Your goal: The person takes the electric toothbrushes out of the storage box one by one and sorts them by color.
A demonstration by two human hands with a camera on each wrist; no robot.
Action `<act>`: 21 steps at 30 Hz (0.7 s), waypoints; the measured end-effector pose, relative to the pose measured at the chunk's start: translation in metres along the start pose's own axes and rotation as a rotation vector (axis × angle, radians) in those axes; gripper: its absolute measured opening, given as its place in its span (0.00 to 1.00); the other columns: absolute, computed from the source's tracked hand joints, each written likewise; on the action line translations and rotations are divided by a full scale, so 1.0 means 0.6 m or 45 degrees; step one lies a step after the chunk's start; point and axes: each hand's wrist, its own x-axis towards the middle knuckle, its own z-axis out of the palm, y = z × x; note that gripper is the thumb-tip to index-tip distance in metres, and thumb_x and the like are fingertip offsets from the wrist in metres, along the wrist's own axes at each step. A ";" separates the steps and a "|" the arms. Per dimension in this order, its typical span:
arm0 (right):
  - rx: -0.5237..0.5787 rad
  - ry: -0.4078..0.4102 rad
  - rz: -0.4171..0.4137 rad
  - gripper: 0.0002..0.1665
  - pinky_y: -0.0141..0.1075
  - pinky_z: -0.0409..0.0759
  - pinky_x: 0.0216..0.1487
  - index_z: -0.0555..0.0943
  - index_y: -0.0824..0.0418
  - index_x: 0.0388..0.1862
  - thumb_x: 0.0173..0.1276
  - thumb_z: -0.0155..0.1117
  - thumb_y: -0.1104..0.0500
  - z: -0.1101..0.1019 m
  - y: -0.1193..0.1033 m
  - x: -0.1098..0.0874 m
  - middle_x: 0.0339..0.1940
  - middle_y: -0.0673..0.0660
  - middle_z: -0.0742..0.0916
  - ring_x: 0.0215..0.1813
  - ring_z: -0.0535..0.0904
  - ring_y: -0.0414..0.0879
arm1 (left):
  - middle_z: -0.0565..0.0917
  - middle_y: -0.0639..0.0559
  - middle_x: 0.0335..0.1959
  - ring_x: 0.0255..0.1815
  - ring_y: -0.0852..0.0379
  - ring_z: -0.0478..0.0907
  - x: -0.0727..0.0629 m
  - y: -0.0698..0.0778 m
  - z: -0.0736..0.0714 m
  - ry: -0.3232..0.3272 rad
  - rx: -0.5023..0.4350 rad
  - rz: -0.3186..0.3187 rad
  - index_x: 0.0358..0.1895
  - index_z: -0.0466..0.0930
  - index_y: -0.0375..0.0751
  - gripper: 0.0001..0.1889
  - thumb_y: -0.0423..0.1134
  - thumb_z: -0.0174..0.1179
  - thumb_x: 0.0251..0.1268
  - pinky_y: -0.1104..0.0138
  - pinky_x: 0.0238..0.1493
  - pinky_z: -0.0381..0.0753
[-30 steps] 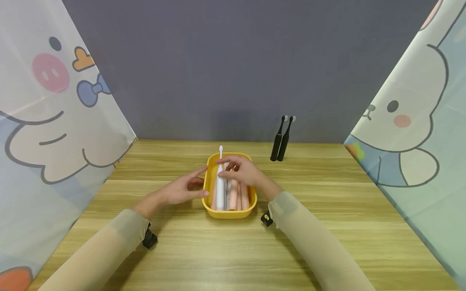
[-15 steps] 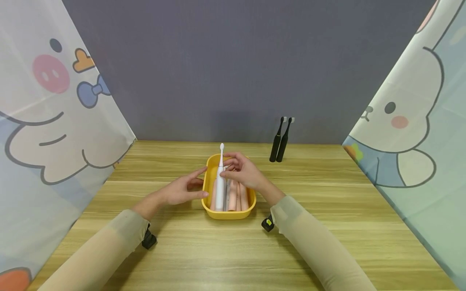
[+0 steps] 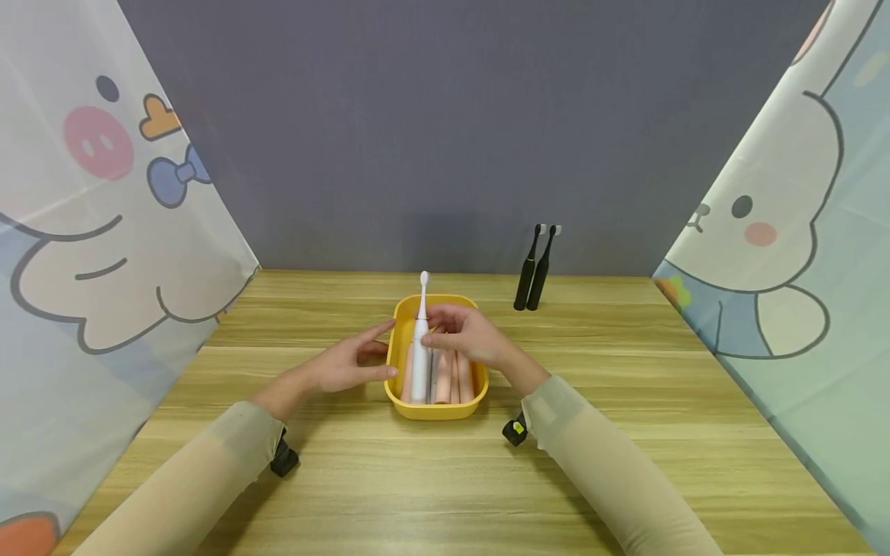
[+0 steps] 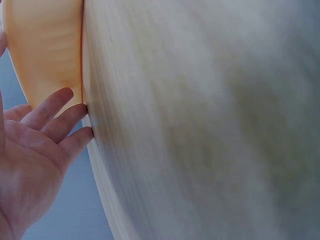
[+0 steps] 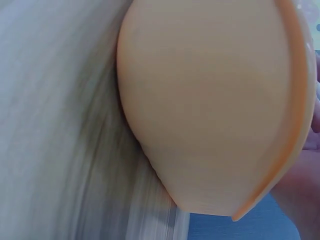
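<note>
A white electric toothbrush [image 3: 420,363] leans in the yellow basket [image 3: 434,411], its brush head sticking up past the far rim. My right hand [image 3: 473,336] reaches over the basket and pinches this toothbrush around the middle, thumb in front and fingers behind. At the basket's left wall, my left hand [image 3: 348,363] is spread, thumb and fingertips right at the rim. In the left wrist view, the left fingers [image 4: 57,112] lie relaxed beside the basket's side. To the right of the white toothbrush lie several pinkish handles [image 3: 445,374] and a greyish one, partly hidden by my right hand.
Two black electric toothbrushes [image 3: 533,278] stand upright side by side on the wooden table [image 3: 389,486], behind and right of the basket. A grey wall [image 3: 445,139] closes off the back, with cartoon-printed panels on both sides.
My right fingers have closed on the white toothbrush from behind, and the hand has dropped slightly. The brush head has shifted a little up and right. My left hand stays put.
</note>
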 end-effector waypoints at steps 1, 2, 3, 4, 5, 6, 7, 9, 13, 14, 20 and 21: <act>-0.001 -0.016 0.015 0.27 0.35 0.87 0.56 0.82 0.62 0.71 0.77 0.75 0.59 0.001 0.000 -0.001 0.59 0.59 0.90 0.53 0.86 0.45 | 0.78 0.35 0.78 0.79 0.35 0.76 0.000 -0.001 0.000 -0.001 0.001 0.004 0.93 0.45 0.50 0.54 0.58 0.70 0.76 0.36 0.84 0.66; 0.000 -0.034 0.027 0.28 0.36 0.88 0.58 0.81 0.63 0.72 0.77 0.75 0.59 0.001 0.000 -0.002 0.59 0.60 0.90 0.54 0.87 0.45 | 0.78 0.35 0.78 0.79 0.35 0.76 0.000 -0.001 0.001 -0.001 0.001 0.006 0.93 0.45 0.50 0.54 0.58 0.70 0.76 0.36 0.84 0.66; 0.002 -0.049 0.038 0.29 0.38 0.89 0.60 0.80 0.63 0.74 0.77 0.75 0.60 0.002 0.000 -0.004 0.60 0.61 0.90 0.55 0.88 0.45 | 0.78 0.35 0.78 0.79 0.35 0.76 0.000 -0.001 0.001 -0.001 0.002 0.006 0.93 0.45 0.50 0.54 0.58 0.70 0.76 0.36 0.84 0.66; 0.005 -0.062 0.046 0.31 0.39 0.89 0.62 0.79 0.64 0.75 0.77 0.75 0.60 0.003 0.000 -0.005 0.60 0.62 0.90 0.55 0.88 0.45 | 0.78 0.35 0.78 0.79 0.35 0.76 0.000 -0.001 0.001 -0.002 0.001 0.005 0.93 0.45 0.49 0.54 0.58 0.70 0.76 0.36 0.84 0.66; 0.011 -0.072 0.051 0.32 0.40 0.89 0.63 0.78 0.64 0.76 0.77 0.75 0.60 0.004 0.000 -0.006 0.60 0.63 0.91 0.55 0.89 0.45 | 0.78 0.35 0.78 0.79 0.34 0.76 0.000 -0.001 0.001 -0.004 -0.003 0.004 0.93 0.44 0.49 0.54 0.58 0.71 0.76 0.37 0.84 0.66; 0.018 -0.081 0.055 0.32 0.41 0.89 0.63 0.77 0.64 0.77 0.77 0.75 0.61 0.004 -0.001 -0.008 0.60 0.64 0.91 0.54 0.90 0.45 | 0.78 0.35 0.78 0.79 0.34 0.76 0.000 -0.001 0.001 -0.005 -0.002 0.004 0.93 0.44 0.49 0.54 0.58 0.71 0.76 0.36 0.84 0.67; 0.027 -0.091 0.050 0.33 0.42 0.90 0.63 0.76 0.65 0.77 0.78 0.74 0.61 0.005 -0.001 -0.009 0.60 0.65 0.91 0.53 0.90 0.45 | 0.78 0.35 0.78 0.79 0.34 0.76 0.000 -0.001 0.001 -0.005 -0.001 0.003 0.93 0.44 0.49 0.54 0.58 0.70 0.76 0.36 0.84 0.67; 0.047 -0.104 0.048 0.33 0.43 0.90 0.63 0.75 0.64 0.78 0.79 0.73 0.63 0.005 -0.003 -0.011 0.60 0.66 0.92 0.50 0.91 0.44 | 0.78 0.35 0.78 0.79 0.35 0.76 -0.001 0.000 0.000 -0.007 0.000 -0.002 0.93 0.44 0.50 0.54 0.58 0.70 0.76 0.36 0.84 0.66; 0.046 -0.117 0.021 0.31 0.43 0.90 0.61 0.74 0.64 0.77 0.80 0.71 0.63 0.003 -0.005 -0.016 0.57 0.66 0.93 0.47 0.91 0.45 | 0.78 0.36 0.78 0.80 0.35 0.76 -0.002 0.000 0.000 -0.010 0.012 0.001 0.93 0.44 0.49 0.54 0.59 0.70 0.76 0.36 0.84 0.65; 0.040 -0.111 0.020 0.30 0.42 0.90 0.61 0.75 0.63 0.77 0.80 0.71 0.63 0.003 -0.005 -0.018 0.56 0.66 0.93 0.47 0.91 0.45 | 0.78 0.36 0.78 0.80 0.35 0.75 -0.002 0.000 0.000 -0.010 0.014 0.002 0.93 0.44 0.49 0.54 0.59 0.70 0.76 0.36 0.84 0.65; 0.029 -0.049 -0.014 0.28 0.40 0.90 0.58 0.77 0.63 0.73 0.78 0.73 0.63 -0.001 -0.005 -0.024 0.56 0.63 0.93 0.49 0.91 0.45 | 0.78 0.35 0.78 0.79 0.34 0.76 0.001 -0.004 0.000 -0.010 0.030 0.011 0.93 0.43 0.49 0.54 0.59 0.69 0.77 0.34 0.84 0.65; 0.034 -0.037 -0.030 0.28 0.40 0.90 0.58 0.77 0.64 0.73 0.78 0.72 0.64 -0.003 -0.005 -0.025 0.56 0.64 0.93 0.49 0.91 0.45 | 0.78 0.35 0.78 0.79 0.34 0.76 0.001 -0.004 0.000 -0.008 0.034 0.012 0.93 0.43 0.49 0.54 0.60 0.69 0.77 0.34 0.84 0.65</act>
